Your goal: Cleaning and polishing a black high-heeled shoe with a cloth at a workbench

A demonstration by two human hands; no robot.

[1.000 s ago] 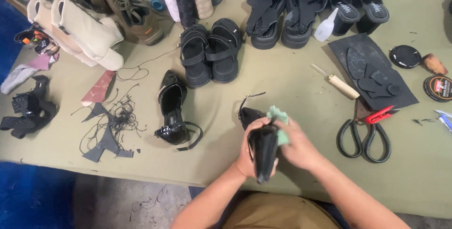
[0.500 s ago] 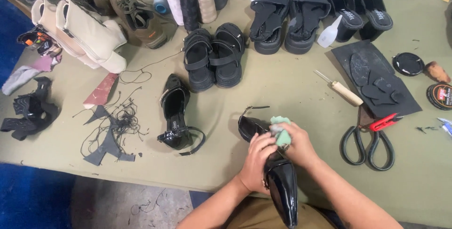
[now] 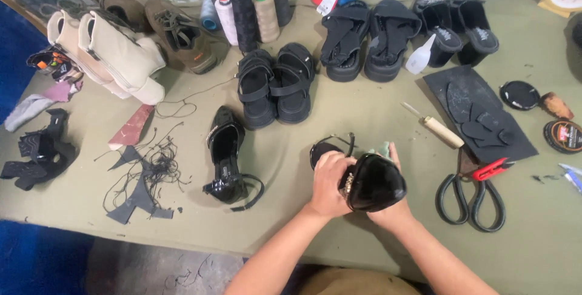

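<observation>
Glossy black patent high-heeled shoe point(image 3: 374, 181) held up off the olive-green cloth-covered table point(image 3: 364, 113), near its front edge, between both hands. Left hand point(image 3: 329, 183) clenched around the shoe's left side, fingers curled over the gold trim; right hand point(image 3: 388, 210) cupped beneath and behind, grasping it from the right, mostly hidden by the shoe. Pale green cloth scrap point(image 3: 384, 148) poking out just beyond the shoe, at the right hand's fingertips; which fingers pinch it cannot be told. Shoe's long axis roughly left-right, rounded shiny surface toward the camera, thin black strap point(image 3: 339, 142) looping away toward the table's middle. Both hands touching the shoe, neither nearer.

Matching black patent heeled shoe point(image 3: 227, 161) lying on the table, well to the left. Black-handled scissors point(image 3: 471, 195) near on the right.
</observation>
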